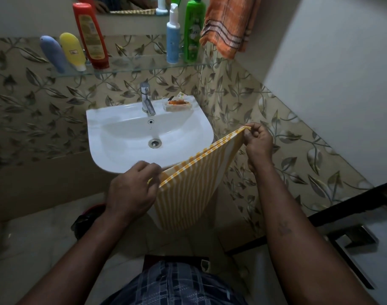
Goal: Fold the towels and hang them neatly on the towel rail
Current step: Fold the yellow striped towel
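Checked blue cloth (177,285) at my waist, bottom of view; both forearms reach forward from it.

Left hand (133,190): fingers curled, pinching the near top corner of the yellow-striped towel (188,194), just below the front lip of the sink (113,128).

Right hand (257,140): raised higher and further right, thumb and fingertips pinching the far top corner, in front of the leaf-patterned wall tiles (287,133).

Towel hangs doubled between the two hands, several layered edges showing along the top, which slopes up from left to right. Its lower part drops in front of the sink pedestal, clear of the floor.

Sink is white, with a chrome tap (146,99) at the back and a soap dish (177,104) beside the tap on the right.

Glass shelf (133,64) above the sink. On its left end: grey-blue tube (52,53), yellow tube (72,50) and red bottle (90,34), close together. On its right end: white-and-blue pump bottle (172,38) and green bottle (193,29), side by side.

Orange towel (230,25) with dark stripes hangs at the upper right, just beside the green bottle; what it hangs from is out of frame.

Mirror (126,3) edge is visible at the top.
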`<state>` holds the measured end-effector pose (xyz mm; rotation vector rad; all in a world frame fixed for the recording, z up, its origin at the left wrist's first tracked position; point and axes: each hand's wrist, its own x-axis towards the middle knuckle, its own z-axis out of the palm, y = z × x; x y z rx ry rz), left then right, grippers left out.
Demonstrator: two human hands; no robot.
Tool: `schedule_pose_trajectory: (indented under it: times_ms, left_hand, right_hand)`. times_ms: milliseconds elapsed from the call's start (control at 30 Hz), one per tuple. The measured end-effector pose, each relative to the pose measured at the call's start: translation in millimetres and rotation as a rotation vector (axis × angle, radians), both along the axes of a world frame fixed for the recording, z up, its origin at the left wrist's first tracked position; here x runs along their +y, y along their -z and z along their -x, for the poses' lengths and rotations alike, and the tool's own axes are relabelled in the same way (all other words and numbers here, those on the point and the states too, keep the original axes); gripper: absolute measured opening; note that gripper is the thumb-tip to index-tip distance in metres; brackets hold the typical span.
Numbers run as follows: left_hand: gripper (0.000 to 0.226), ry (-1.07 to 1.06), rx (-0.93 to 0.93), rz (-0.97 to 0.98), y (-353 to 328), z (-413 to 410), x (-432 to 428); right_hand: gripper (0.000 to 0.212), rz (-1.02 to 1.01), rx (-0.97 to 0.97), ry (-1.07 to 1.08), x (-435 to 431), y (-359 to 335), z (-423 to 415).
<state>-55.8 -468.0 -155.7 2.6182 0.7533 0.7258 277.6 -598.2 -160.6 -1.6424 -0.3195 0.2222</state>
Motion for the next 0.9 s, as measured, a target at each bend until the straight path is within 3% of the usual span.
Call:
schedule_pose_trajectory:
  times_ms: [167, 333, 500, 600, 767, 900]
  left_hand:
    - [0.024, 0.073, 0.092, 0.016, 1, -1, 0]
    - [0.032, -0.144, 0.260, 0.106, 1, -8, -3]
    - [0.029, -0.289, 0.253, 0.063, -11, -14, -8]
    - [0.023, -0.281, 0.252, -0.019, -14, -11, -4]
    - [0.029, -0.189, 0.464, -0.119, -12, -8, -1]
    - [0.028, -0.117, 0.457, -0.079, -9, -5, -2]
  right_hand:
    - [0.030, -0.011, -0.018, 0.030, 3, -6, -2]
    - [0.030, -0.012, -0.054, 0.013, 6, -11, -2]
    - [0.027, -0.005, -0.096, 0.004, 8, -18, -3]
    - [0.027, -0.013, -0.069, 0.042, 9, -18, -7]
    - [0.027, -0.017, -0.072, 0.037, 8, -21, -6]
    - [0.026, -0.042, -0.074, 0.069, 10, -27, -9]
